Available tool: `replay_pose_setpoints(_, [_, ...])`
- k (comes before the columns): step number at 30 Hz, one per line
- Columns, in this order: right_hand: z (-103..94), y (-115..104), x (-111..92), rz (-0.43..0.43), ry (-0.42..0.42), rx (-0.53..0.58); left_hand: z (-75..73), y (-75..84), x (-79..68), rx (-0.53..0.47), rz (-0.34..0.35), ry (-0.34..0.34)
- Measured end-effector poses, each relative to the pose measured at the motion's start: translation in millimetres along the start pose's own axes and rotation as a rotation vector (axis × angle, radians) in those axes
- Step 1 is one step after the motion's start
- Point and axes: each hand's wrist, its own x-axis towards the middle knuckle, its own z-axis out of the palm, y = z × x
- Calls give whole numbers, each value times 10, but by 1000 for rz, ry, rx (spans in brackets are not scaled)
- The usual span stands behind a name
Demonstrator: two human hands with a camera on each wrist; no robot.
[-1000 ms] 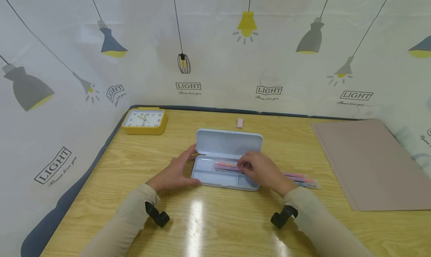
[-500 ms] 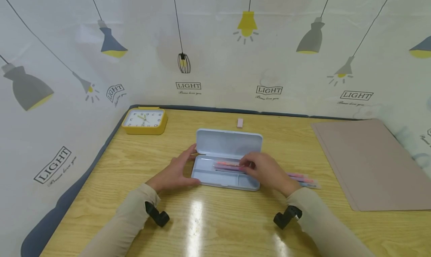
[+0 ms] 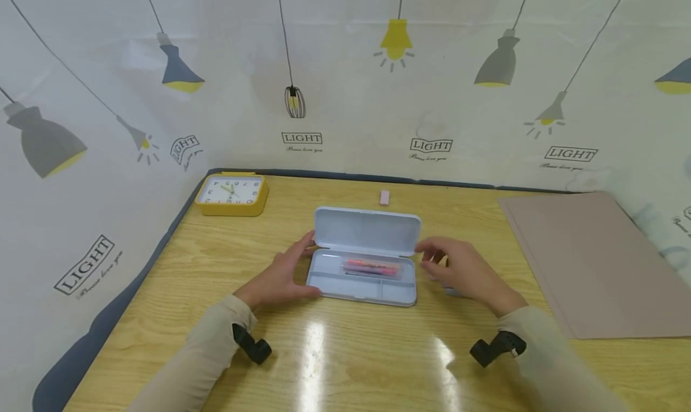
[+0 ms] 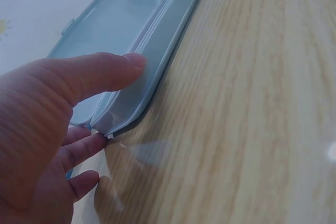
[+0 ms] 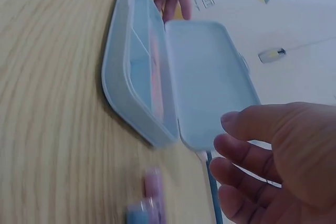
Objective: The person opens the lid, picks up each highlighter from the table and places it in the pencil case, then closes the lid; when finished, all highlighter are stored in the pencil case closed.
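A light blue pencil case (image 3: 345,287) lies with its lid raised in the middle of the table. Pink and purple pens (image 3: 372,267) sit together in its long rear compartment. At the case's left end, my left hand (image 3: 278,280) holds it, thumb along the front wall and fingers round the back corner, as the left wrist view shows. My right hand (image 3: 466,274) hovers just off the right end, fingers loosely curled, nothing in them. Beneath it lie more pens (image 5: 154,184), one purplish and one blue-capped in the right wrist view, mostly hidden from the head view.
A yellow clock (image 3: 232,194) lies face up at the back left. Behind the case is a small pink eraser (image 3: 384,197). A large flat pinkish-brown sheet (image 3: 594,262) covers the table's right side. A printed curtain (image 3: 345,70) borders the table at the back.
My right hand has let go of the pens in the rear compartment and moved right, out of the case to above the loose pens. My left hand has stayed put.
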Motion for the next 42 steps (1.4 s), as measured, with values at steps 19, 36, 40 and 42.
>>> replay_pose_setpoints(19, [-397, 564, -407, 109, -24, -72, -1, -10, 16, 14, -9, 0])
replay_pose_setpoints(36, [-317, 754, -424, 93, -75, -141, -2, 5, 6, 12, -7, -2])
replay_pose_setpoints(40, [-310, 752, -418, 78, -70, -148, -2, 2, 9, 12, -11, -3])
replay_pose_setpoints(42, [-308, 756, -419, 71, -64, -153, -2, -2, 11, 15, -11, -4])
